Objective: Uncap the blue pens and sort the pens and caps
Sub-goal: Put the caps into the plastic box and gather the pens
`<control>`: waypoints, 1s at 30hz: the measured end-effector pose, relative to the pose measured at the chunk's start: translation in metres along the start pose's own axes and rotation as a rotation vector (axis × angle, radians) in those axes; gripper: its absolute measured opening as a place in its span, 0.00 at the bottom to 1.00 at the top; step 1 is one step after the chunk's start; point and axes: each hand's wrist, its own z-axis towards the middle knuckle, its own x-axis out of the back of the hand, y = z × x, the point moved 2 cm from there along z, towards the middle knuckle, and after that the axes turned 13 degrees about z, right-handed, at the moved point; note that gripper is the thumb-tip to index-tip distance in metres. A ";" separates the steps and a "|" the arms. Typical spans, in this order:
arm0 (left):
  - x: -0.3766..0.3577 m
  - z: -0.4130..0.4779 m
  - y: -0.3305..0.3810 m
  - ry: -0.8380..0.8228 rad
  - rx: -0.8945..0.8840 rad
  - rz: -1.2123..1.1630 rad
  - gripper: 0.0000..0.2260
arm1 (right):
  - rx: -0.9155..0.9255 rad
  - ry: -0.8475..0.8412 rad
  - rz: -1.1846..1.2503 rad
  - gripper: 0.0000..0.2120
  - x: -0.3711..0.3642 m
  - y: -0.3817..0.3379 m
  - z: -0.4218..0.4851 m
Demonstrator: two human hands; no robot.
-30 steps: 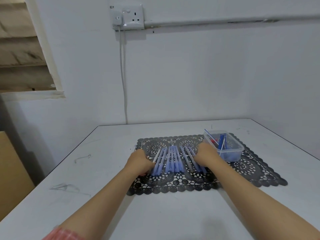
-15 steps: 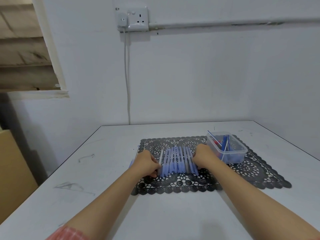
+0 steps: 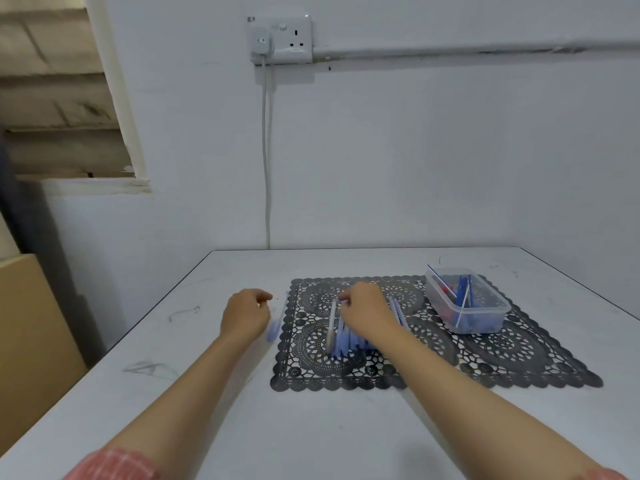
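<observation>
The left hand (image 3: 246,317) has drawn off the mat's (image 3: 519,355) left edge, fingers curled seemingly round one blurred blue pen (image 3: 275,323), while the right hand (image 3: 363,313), grip unclear, covers the row (image 3: 346,344) mid-mat: uncapping looks imminent.

Mat (image 3: 433,368) is laid on the table (image 3: 311,427), right of centre. Row of pens (image 3: 349,341) is set on the mat's left half. Container (image 3: 481,322) is placed at its far right corner, with pens inside. One blurred pen (image 3: 277,323) is seen at the mat's left edge, beside the left hand (image 3: 246,315)
</observation>
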 end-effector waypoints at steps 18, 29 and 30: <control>-0.027 -0.006 -0.045 -0.205 -0.052 0.473 0.24 | -0.082 -0.116 0.046 0.09 -0.094 -0.063 0.018; -0.025 -0.008 -0.046 -0.170 -0.048 0.439 0.23 | -0.094 -0.043 0.152 0.09 -0.044 -0.047 0.017; -0.025 -0.008 -0.045 -0.166 -0.048 0.439 0.23 | -0.097 -0.006 0.160 0.11 -0.032 -0.040 0.017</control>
